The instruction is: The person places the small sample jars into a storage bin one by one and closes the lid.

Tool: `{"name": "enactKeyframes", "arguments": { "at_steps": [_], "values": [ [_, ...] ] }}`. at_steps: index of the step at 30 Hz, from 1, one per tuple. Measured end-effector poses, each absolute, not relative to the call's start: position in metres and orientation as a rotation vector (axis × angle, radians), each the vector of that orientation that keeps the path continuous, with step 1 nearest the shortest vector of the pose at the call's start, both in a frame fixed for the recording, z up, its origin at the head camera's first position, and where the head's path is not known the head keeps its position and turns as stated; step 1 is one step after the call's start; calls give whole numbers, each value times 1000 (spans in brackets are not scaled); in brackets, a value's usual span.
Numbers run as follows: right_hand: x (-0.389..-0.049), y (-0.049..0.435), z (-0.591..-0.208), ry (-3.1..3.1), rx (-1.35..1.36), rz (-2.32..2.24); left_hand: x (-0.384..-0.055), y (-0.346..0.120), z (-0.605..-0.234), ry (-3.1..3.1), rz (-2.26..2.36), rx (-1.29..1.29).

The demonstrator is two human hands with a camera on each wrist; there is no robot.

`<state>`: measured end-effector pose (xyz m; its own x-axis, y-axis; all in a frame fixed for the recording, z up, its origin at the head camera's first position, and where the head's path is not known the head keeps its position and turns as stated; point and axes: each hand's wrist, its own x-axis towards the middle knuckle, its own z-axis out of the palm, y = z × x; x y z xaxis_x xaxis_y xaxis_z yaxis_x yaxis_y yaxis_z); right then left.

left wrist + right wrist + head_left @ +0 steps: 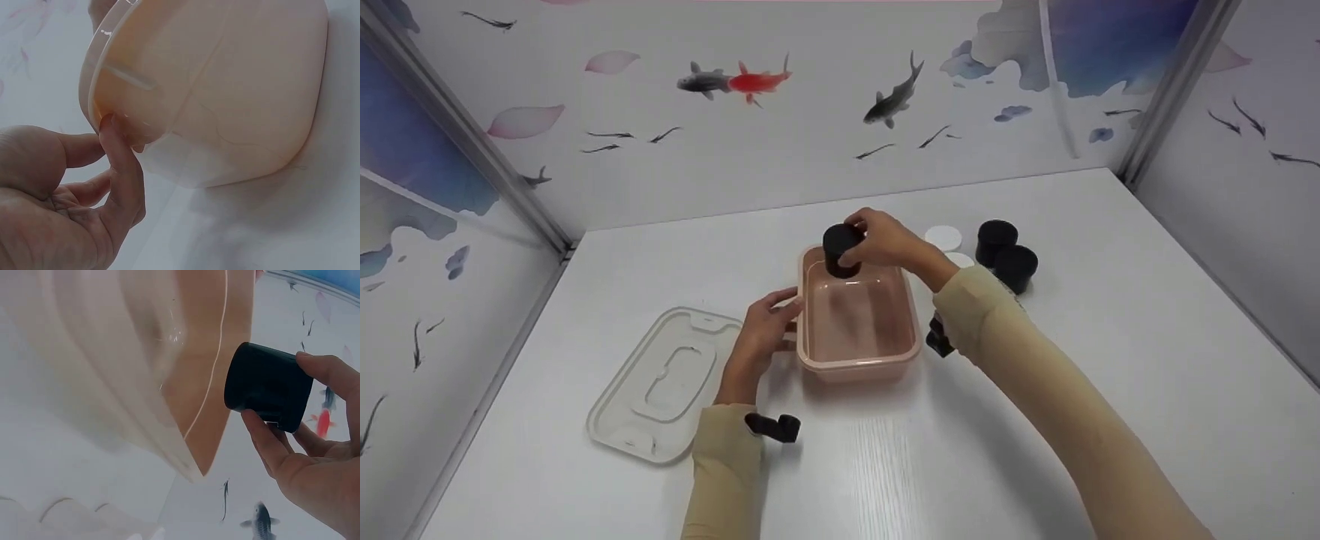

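My right hand [887, 238] holds a black cylindrical jar [841, 251] over the far end of a pink plastic storage box [861, 364]. In the right wrist view the thumb and fingers grip the jar [269, 385] from opposite sides, beside the box's wall [219, 343]. On the box's left side, my left hand [761, 330] pinches the rim. The left wrist view shows the thumb and a bent finger of that hand [84, 197] at the lip of the box [236, 95]. The box stands uncovered, and its visible floor is bare.
A translucent lid [675, 379] lies flat left of the box. Behind the right forearm are two black jars [997, 238] and white round items [943, 238], partly hidden by the arm. A printed panel [810, 150] stands along the table's back edge.
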<state>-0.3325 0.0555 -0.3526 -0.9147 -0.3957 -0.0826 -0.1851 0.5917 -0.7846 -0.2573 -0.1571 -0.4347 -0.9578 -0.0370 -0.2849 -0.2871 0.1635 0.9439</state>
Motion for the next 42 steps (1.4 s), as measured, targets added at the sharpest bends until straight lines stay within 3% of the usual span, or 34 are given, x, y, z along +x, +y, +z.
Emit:
{"name": "enactKeyframes", "arguments": {
  "at_steps": [16, 42],
  "values": [
    [-346, 45, -361, 2563, -546, -1112, -257, -157, -435, 2237, 1882, -302],
    [-348, 18, -370, 2622, -325, -572, -257, -157, -436, 2229, 1919, -289]
  ]
}}
